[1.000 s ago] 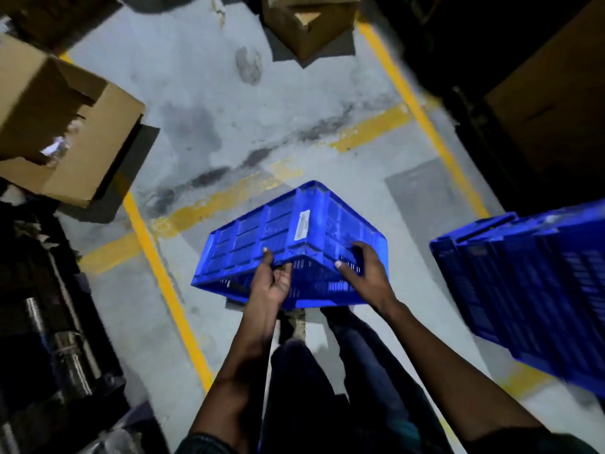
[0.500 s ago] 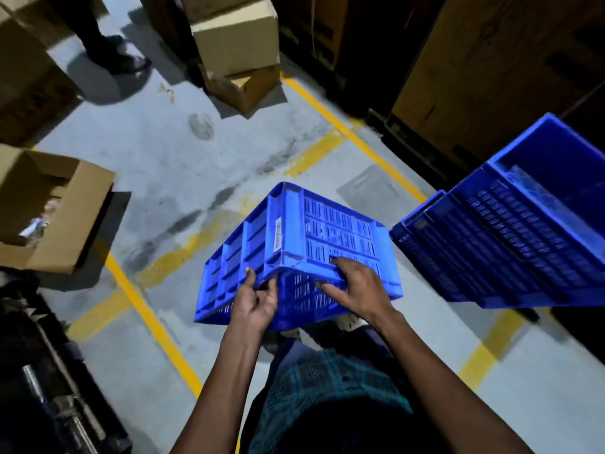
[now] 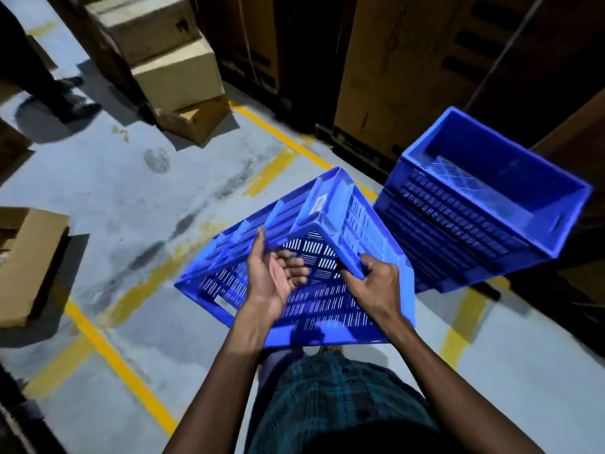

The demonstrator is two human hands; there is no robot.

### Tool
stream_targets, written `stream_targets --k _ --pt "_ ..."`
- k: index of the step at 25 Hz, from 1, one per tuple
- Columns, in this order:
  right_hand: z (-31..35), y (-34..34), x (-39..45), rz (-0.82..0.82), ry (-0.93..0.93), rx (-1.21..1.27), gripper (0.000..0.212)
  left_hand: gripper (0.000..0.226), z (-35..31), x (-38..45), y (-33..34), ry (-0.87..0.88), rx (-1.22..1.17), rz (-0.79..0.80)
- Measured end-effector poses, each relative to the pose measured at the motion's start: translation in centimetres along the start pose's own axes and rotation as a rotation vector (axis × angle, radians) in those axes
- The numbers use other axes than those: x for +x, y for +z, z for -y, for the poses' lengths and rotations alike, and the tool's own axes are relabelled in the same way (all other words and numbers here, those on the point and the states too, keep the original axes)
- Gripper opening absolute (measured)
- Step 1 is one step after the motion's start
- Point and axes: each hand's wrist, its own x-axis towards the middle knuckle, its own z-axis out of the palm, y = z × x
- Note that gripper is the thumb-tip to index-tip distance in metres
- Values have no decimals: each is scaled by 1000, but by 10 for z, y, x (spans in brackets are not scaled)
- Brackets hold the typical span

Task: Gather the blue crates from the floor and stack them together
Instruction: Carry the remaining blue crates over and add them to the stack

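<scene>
I hold a blue slotted crate [image 3: 330,309] in front of me, tipped so its open side faces me and one corner points up. My right hand [image 3: 376,286] grips its near rim. My left hand [image 3: 271,276] is palm-up, its thumb pressed against the rim on the left and the fingers curled loosely inside the crate. To the right a stack of blue crates [image 3: 474,204] stands on the floor, the top crate open side up and empty.
Cardboard boxes [image 3: 173,70] are piled at the back, and another box [image 3: 29,263] lies at the left. Tall brown cartons [image 3: 393,77] and dark racks stand behind the stack. Another person's legs [image 3: 39,80] are at the upper left. Yellow lines cross the grey floor.
The crate has been turned from bottom-up until its open side faces me. My left hand has shifted its hold and opened palm-up. The view has swung right, bringing the stack closer.
</scene>
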Motion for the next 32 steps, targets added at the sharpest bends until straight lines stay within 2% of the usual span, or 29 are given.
stream_targets --k 2,5,8,11,13,17,21,24,27,32 --pt "-18 -34 -4 -74 20 33 40 70 19 5 14 1 172 11" --pt "-37 -79 -5 -198 65 10 39 66 31 20 18 28 402 -85" --pt "-34 -97 -8 -315 122 41 36 42 30 49 11 144 584 -214" --pt "-19 -98 -6 -444 191 90 40 17 24 91 8 185 719 -231" --pt "-8 -105 1 -538 214 137 46 11 14 122 12 215 762 -246" --pt "12 -121 13 -633 234 161 46 54 -31 167 33 410 855 -348" --pt "42 -110 26 -712 192 126 41 63 -87 201 69 585 800 -397" --pt "52 -101 31 -797 214 136 37 67 -113 218 81 663 889 -436" --pt "58 -101 28 -883 226 130 26 60 -132 244 90 572 963 -325" --pt "45 -110 38 -915 260 73 32 17 -119 263 119 434 760 -64"
